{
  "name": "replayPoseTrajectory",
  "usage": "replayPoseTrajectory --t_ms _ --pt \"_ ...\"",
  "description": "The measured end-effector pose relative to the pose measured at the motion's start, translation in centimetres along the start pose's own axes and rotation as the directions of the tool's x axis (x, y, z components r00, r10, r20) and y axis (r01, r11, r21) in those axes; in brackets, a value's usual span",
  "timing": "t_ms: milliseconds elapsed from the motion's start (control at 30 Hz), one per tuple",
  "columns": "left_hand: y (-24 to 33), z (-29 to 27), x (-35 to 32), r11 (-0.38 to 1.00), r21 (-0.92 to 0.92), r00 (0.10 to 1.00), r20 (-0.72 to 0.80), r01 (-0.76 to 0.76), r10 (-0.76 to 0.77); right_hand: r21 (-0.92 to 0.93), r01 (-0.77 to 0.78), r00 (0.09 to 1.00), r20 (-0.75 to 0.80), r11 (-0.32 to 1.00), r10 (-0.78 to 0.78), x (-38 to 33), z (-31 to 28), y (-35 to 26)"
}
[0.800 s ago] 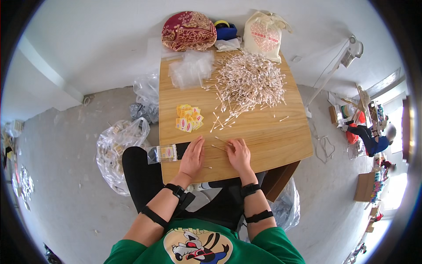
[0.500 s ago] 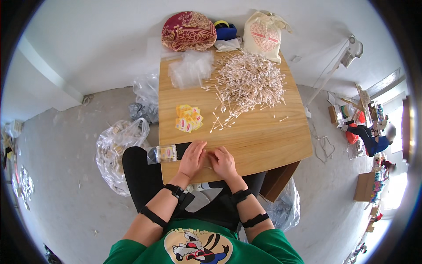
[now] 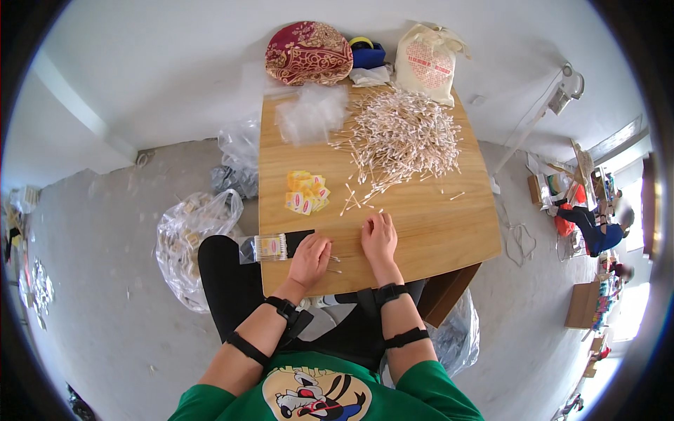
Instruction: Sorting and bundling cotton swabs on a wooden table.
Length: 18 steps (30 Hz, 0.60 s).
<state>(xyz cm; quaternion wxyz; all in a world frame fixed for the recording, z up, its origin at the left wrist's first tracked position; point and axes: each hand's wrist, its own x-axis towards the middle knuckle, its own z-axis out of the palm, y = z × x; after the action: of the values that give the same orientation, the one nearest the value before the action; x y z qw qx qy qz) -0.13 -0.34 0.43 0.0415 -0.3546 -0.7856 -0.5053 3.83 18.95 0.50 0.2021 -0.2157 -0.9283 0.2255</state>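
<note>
My left hand [image 3: 310, 259] rests on the wooden table [image 3: 435, 231] near its front left, fingers curled together. White tips of a few cotton swabs [image 3: 335, 271] stick out beside its fingers. My right hand [image 3: 380, 237] is apart from it to the right, fingers bent and closed; what they pinch, if anything, is too small to make out. Loose cotton swabs [image 3: 356, 198] lie just beyond it, before a large heap of swabs [image 3: 407, 133]. Left of my left hand, a clear packet of swabs with a yellow card [image 3: 271, 247] lies by a flat black piece [image 3: 300, 242].
Yellow-and-white cards [image 3: 307, 193] are piled at the table's left, with clear plastic bags [image 3: 311, 116] behind. A patterned red cushion-like bundle [image 3: 309, 54], a blue tape dispenser [image 3: 368, 55] and a cream drawstring bag [image 3: 426, 64] line the back. A filled clear sack [image 3: 193, 245] stands on the floor, left.
My right hand has moved away from my left hand, rightward and farther out toward the loose swabs. My left hand stays near the same place. The whole view has shifted slightly.
</note>
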Motion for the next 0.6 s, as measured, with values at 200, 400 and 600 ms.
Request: replayPoseTrajectory --t_ms 200,400,600 --pt "0.5 -0.3 0.3 0.997 -0.015 0.996 -0.029 0.080 -0.081 0.062 0.013 1.000 0.010 0.998 -0.014 -3.4 -1.1 -1.6" --pt "0.2 0.1 0.6 1.000 0.002 0.995 -0.098 -0.010 0.010 0.268 0.184 0.963 0.143 0.946 -0.228 -4.2 -0.8 -2.8" --pt "-0.4 0.4 0.1 0.995 0.097 1.000 -0.013 -0.016 0.017 0.133 0.214 0.976 0.003 0.968 -0.216 0.2 0.6 -4.4"
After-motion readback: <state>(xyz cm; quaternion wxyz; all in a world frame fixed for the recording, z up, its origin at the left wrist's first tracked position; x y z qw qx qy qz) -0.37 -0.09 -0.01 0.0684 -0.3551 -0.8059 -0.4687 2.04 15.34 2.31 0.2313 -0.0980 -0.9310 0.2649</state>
